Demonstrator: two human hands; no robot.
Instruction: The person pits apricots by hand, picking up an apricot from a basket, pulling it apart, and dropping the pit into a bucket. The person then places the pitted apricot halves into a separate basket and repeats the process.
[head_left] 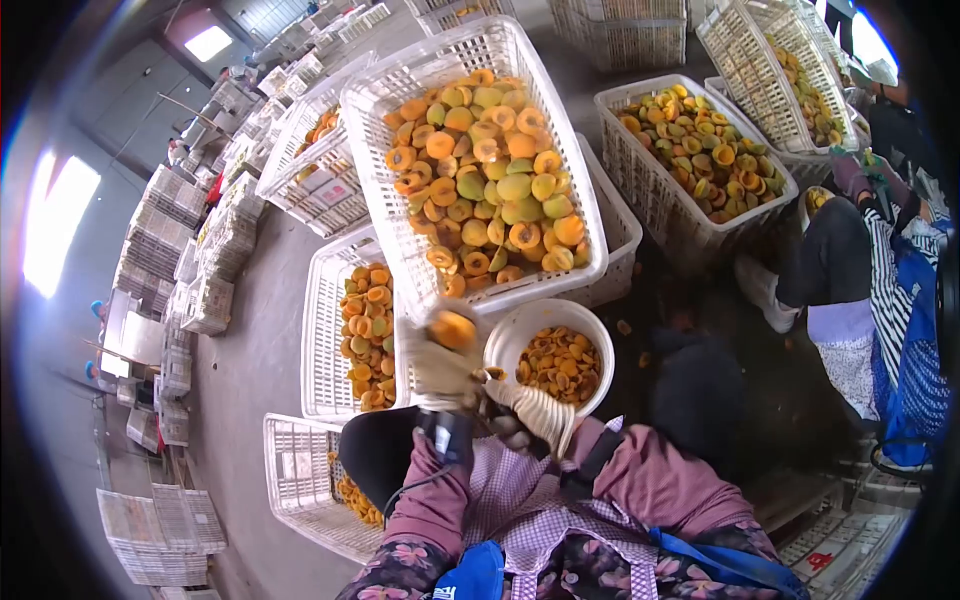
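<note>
Because the slatted white plastic crate (365, 130) sits raised on another crate (622, 245) at twelve o'clock from the left hand (440, 375), its heaped stone-fruit halves (490, 180) probably lie within easy reach. Gloved left fingers grasp a rounded, blurred orange fruit half (453, 331); whether the ribbed-gloved right hand (530, 410), close beside, grips anything I cannot tell. At three o'clock, a smooth round tub (505, 345) holds small orange pieces (560, 370), likely kept near for convenience.

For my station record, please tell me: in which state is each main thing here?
Left hand: gloved, holding fruit piece
Right hand: gloved, grip unclear
Large crate: filled, many fruits cut open
White bucket: open, partly filled
Upper-right crate: tilted
Lower-left crate: partly hidden, partly filled
</note>
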